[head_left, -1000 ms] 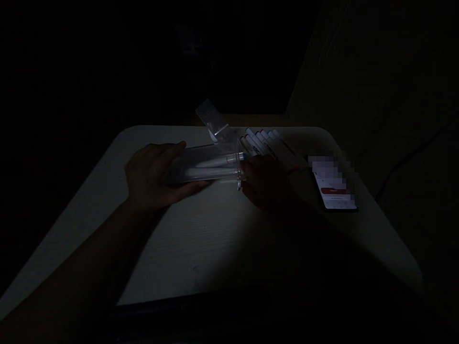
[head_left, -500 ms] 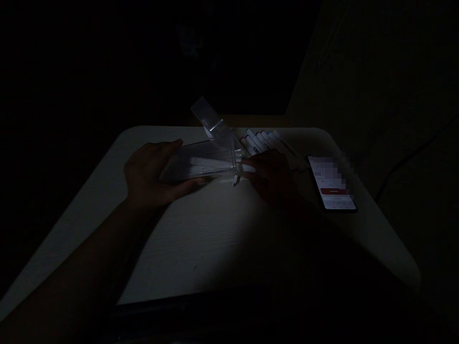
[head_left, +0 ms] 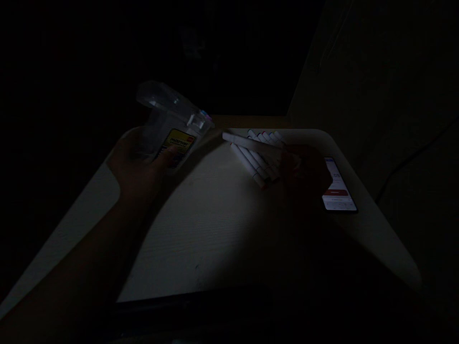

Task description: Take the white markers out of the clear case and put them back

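My left hand (head_left: 139, 165) is closed around a clear plastic marker case (head_left: 184, 126), raised and tilted at the table's far left. The case has a yellow and dark label, and its lid stands up. Bluish and pink tips show near its rim; how much is inside is too dark to tell. My right hand (head_left: 304, 167), in deep shadow, grips a white marker (head_left: 247, 142), which points left above the loose markers. Several white markers (head_left: 251, 162) with coloured ends lie in a slanted bunch beneath it.
A lit phone (head_left: 339, 191) lies on the right of the pale table (head_left: 201, 215), partly behind my right hand. A dark object (head_left: 193, 306) runs along the near edge. A cable (head_left: 405, 160) hangs by the wall at right. The surroundings are very dark.
The case has swung upright and left in my left hand, its label now showing. My right hand has drawn away to the right, with a white marker in it.
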`<act>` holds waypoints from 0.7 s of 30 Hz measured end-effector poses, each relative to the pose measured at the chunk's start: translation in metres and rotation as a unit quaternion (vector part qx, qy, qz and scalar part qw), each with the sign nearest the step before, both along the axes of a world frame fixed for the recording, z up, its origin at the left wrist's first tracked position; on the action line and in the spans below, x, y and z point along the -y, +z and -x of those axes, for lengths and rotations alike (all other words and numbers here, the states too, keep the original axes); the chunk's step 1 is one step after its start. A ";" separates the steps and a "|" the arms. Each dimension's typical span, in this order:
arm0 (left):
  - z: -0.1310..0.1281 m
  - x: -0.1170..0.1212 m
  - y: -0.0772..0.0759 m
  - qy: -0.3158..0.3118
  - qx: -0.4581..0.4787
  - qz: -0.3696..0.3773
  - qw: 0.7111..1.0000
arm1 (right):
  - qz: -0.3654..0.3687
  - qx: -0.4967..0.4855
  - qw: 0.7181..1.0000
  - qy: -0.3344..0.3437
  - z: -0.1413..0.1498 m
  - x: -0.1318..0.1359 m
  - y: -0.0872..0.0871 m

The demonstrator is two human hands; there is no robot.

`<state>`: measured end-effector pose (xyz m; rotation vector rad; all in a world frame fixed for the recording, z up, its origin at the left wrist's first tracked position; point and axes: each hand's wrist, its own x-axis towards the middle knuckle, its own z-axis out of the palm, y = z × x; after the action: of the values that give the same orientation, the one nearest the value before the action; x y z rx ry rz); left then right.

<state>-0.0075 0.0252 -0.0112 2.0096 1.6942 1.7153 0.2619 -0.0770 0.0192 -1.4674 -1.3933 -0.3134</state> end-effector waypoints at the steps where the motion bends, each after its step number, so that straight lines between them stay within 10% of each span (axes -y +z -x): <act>1: -0.001 -0.001 0.000 0.013 0.025 0.006 1.000 | 0.006 0.012 1.000 0.012 0.000 0.000 0.000; 10: 0.001 -0.002 0.003 0.058 0.017 0.009 0.998 | 0.105 0.290 0.928 0.206 0.021 -0.005 -0.011; 21: -0.005 0.003 0.005 -0.006 0.022 0.010 1.000 | 0.240 0.348 0.889 0.175 0.025 -0.012 -0.019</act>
<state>-0.0028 0.0217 -0.0065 1.9543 1.6759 1.7196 0.2366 -0.0652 0.0003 -1.5100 -2.4215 -0.2855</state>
